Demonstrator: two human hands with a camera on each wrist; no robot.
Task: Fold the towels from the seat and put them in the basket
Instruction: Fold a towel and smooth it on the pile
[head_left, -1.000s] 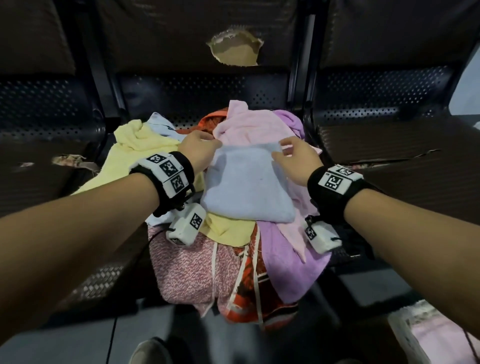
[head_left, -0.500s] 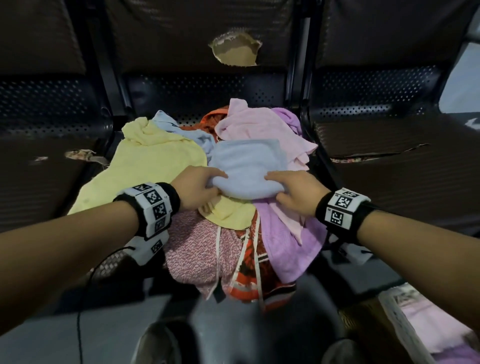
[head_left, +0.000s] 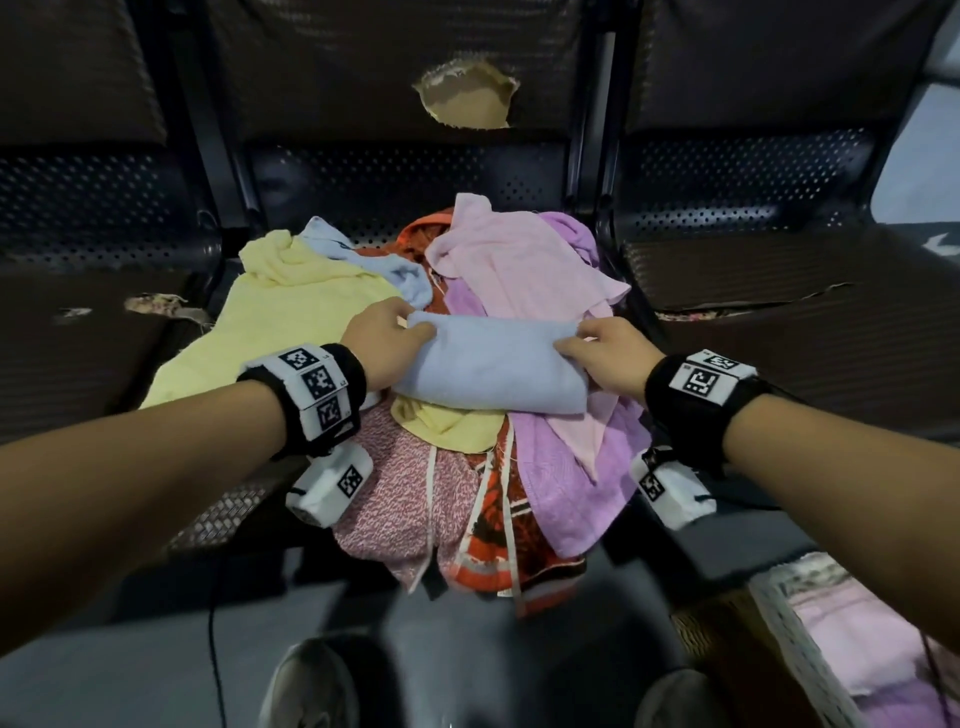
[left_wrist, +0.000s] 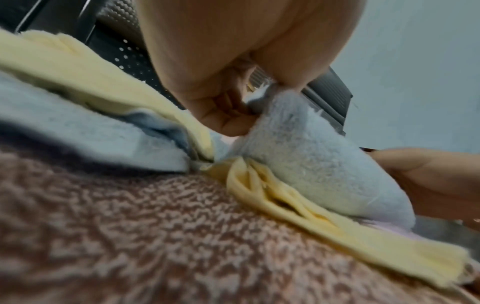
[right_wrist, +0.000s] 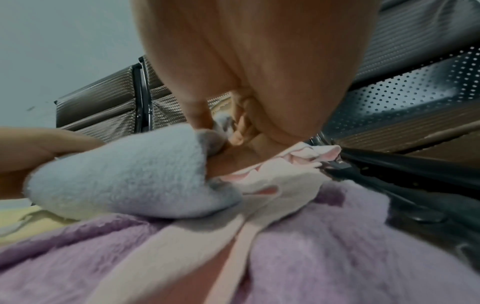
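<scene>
The left hand is pinching the left end of the folded blue towel, which is lying atop the towel pile between both hands, while the right hand is pinching its right end, fingers curled.

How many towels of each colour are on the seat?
Light blue: 2, the folded light blue towel held by the left hand and right hand, and another light blue towel
Yellow towel: 1
Pink towel: 1
Purple towel: 1
Speckled pink towel: 1
Orange patterned towel: 1
Total: 7, perhaps more hidden.
</scene>
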